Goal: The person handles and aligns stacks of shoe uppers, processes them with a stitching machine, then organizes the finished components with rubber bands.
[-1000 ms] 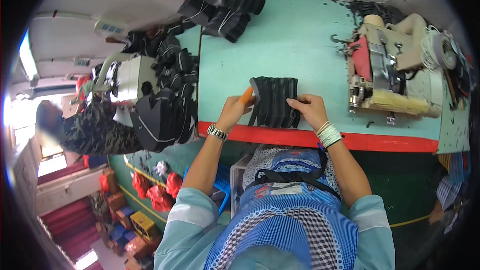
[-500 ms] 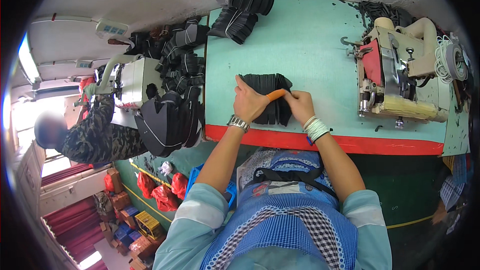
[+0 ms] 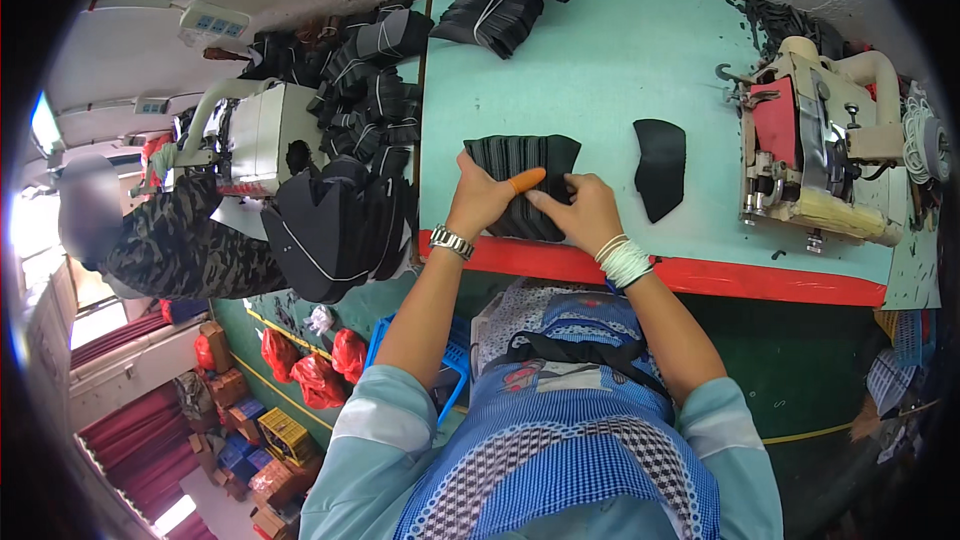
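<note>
A row of black, flat cut pieces (image 3: 515, 153) stands packed together on the pale green table. My left hand (image 3: 480, 197) grips it from the left, the thumb in an orange finger cover lying over the top. At the right end of the row, my right hand (image 3: 590, 215) is closed, with thumb and forefinger at the end piece; its other fingers are curled and partly hidden. One loose black cut piece (image 3: 660, 170) with curved edges lies flat to the right of my right hand.
A cream machine (image 3: 800, 150) with a red plate stands at the table's right. Tied black bundles (image 3: 490, 18) lie at the far edge. More bundles (image 3: 340, 220) are piled left, beside another machine (image 3: 270, 130) and a person in camouflage sleeves (image 3: 200, 240). Red tape (image 3: 760, 282) covers the front edge.
A single black piece now lies on the table at right, where none lay before. My right hand is back at the row's right end. The whole view has shifted slightly.
</note>
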`<action>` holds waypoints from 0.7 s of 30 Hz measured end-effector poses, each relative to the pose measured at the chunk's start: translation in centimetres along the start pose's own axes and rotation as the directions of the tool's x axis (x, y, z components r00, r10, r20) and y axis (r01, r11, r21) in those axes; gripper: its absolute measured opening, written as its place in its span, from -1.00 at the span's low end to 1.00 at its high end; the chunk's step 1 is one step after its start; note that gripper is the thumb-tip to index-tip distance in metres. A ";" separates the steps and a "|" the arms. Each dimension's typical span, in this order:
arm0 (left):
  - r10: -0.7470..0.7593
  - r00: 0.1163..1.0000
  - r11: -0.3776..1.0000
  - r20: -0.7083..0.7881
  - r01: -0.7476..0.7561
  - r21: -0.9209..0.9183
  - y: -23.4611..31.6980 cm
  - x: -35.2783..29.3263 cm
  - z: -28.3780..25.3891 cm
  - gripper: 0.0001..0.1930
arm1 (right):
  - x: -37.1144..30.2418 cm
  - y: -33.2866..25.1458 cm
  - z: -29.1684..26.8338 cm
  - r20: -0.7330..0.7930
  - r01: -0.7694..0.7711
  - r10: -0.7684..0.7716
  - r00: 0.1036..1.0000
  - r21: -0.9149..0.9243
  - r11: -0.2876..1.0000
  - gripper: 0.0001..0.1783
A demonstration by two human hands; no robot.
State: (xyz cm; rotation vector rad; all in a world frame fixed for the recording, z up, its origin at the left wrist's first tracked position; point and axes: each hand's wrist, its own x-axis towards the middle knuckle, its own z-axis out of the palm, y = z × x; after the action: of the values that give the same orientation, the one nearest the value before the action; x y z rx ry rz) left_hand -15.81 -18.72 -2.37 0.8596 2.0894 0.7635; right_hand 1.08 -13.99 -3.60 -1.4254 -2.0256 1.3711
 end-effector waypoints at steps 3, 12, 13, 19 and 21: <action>-0.044 0.999 0.996 -0.007 0.043 -0.082 -0.4 0.3 -0.1 0.04 | 0.2 0.2 -0.9 0.079 -0.085 0.074 0.994 0.154 0.984 -0.28; -0.082 0.997 0.944 -0.006 0.076 -0.320 -0.6 0.1 -0.5 -0.10 | -0.5 -0.8 0.1 0.000 -0.013 0.013 1.000 0.012 1.000 -0.27; -0.071 0.997 0.942 -0.007 0.065 -0.329 -0.7 0.2 -0.4 -0.10 | -0.4 -0.7 -0.1 0.005 -0.008 0.008 1.000 -0.012 1.000 -0.27; 0.080 0.962 0.954 -0.261 0.002 0.298 2.2 -2.0 0.2 0.10 | -1.3 -1.0 -1.3 0.049 -0.108 0.109 0.993 -0.007 0.994 -0.48; 0.054 0.974 0.961 -0.222 0.010 0.278 1.9 -2.2 -0.5 0.23 | -1.4 -0.9 -1.0 -0.204 0.197 -0.271 0.941 -0.321 0.926 -0.59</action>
State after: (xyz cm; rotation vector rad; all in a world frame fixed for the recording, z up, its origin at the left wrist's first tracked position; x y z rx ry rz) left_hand -14.44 -19.38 0.19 0.9855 2.4360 0.6119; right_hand 1.92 -14.70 -2.04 -1.3309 -2.2131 0.7746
